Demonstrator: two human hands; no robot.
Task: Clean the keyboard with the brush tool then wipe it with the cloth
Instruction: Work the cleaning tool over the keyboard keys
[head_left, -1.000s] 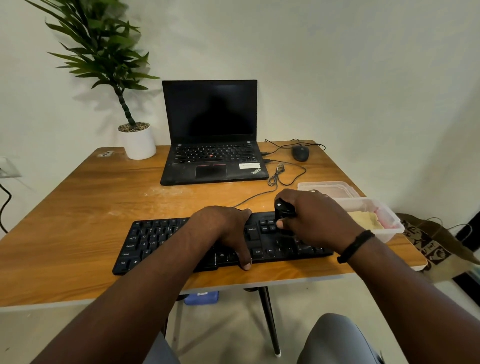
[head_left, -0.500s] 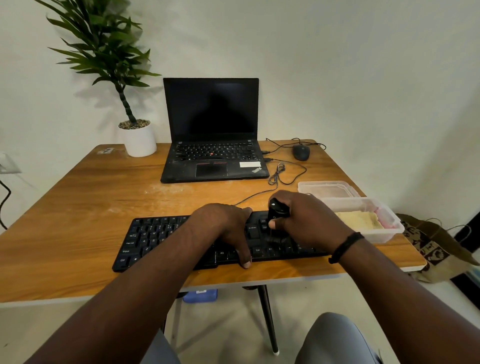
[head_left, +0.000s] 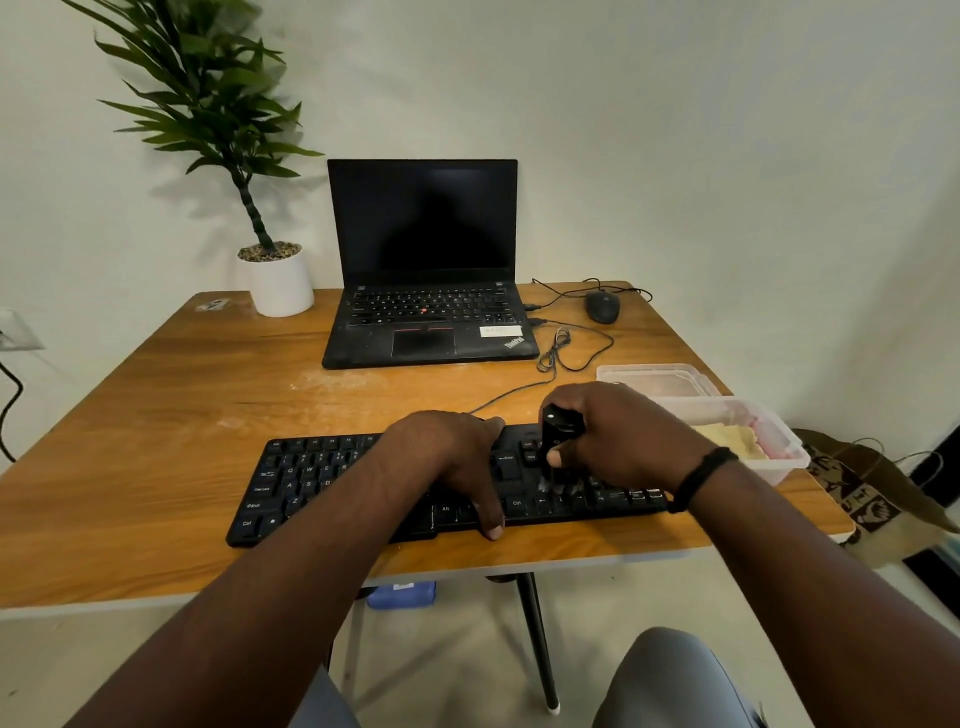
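The keyboard is steadied near the desk edge by the flat left hand. The brush tool is gripped by the right hand, bristles on the keys. With heavy strokes, keycaps could be dislodged or the keyboard pushed off.

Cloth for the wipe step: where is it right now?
In the head view, the yellow cloth lies in the clear plastic tub at the table's right edge, just beyond the right hand.

bare forearms, a black braided band on the right wrist, grey trousers.
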